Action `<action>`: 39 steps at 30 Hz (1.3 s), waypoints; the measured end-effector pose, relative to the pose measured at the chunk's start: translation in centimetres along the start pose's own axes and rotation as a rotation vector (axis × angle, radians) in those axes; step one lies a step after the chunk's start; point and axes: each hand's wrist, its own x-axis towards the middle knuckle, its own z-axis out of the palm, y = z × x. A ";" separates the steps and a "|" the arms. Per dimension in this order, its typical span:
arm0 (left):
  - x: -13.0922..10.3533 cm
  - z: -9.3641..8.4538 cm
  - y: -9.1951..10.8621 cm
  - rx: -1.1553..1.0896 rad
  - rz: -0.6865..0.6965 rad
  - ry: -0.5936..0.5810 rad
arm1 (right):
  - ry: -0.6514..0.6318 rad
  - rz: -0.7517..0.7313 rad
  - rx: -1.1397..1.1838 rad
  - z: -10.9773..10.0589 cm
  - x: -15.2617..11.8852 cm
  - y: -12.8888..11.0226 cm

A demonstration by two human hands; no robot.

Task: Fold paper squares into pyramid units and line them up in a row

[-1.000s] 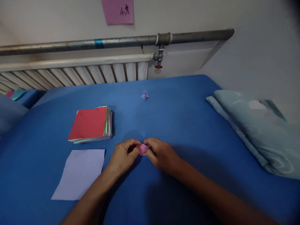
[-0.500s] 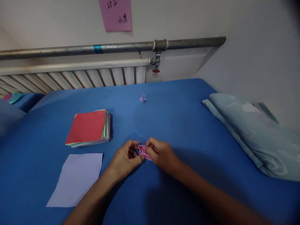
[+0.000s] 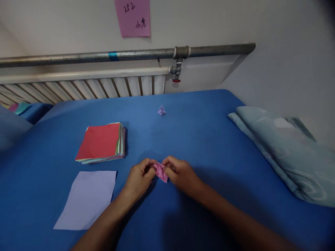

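A small folded piece of pink paper (image 3: 161, 174) is held between both hands above the blue surface (image 3: 183, 136). My left hand (image 3: 140, 177) pinches its left edge with thumb and fingers. On the other side my right hand (image 3: 180, 172) grips the paper's right edge, its thumb at the folds. One corner of the paper points down toward me. Beyond the hands sits a small folded purple paper piece (image 3: 161, 110). To the left lie a stack of coloured paper with a red sheet on top (image 3: 101, 141) and a single lavender sheet (image 3: 87, 198).
A folded light teal blanket (image 3: 282, 150) lies at the right. Behind the blue surface are a white radiator (image 3: 104, 87), a metal pipe (image 3: 83, 57) and a valve with a red handle (image 3: 176, 80). A pink note (image 3: 134, 17) is on the wall.
My left thumb has moved up from the paper's lower edge to its left side. The pink paper has turned, with a corner now pointing down. The view has shifted slightly.
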 end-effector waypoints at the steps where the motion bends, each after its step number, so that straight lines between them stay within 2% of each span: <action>1: 0.0 0.0 0.0 0.007 -0.002 -0.009 | 0.000 -0.008 -0.003 0.0 0.0 0.0; 6: 0.0 -0.1 -0.2 0.024 0.015 -0.040 | 0.030 -0.056 -0.066 0.1 -0.1 0.1; 18: 0.0 0.0 0.0 0.221 0.131 -0.010 | 0.044 -0.098 -0.168 0.2 -0.1 0.1; 22: 0.2 0.1 -0.4 0.358 0.208 0.026 | 0.030 -0.133 -0.362 0.4 -0.2 0.0; 27: 0.4 0.1 -0.4 0.601 0.266 0.052 | 0.061 -0.268 -0.635 0.6 0.2 0.3; 30: 0.5 0.2 -0.4 0.650 0.262 0.081 | 0.086 -0.310 -0.645 0.8 0.4 0.6; 39: 0.8 0.6 -0.5 0.777 0.262 0.094 | 0.103 -0.287 -0.675 0.8 0.6 0.7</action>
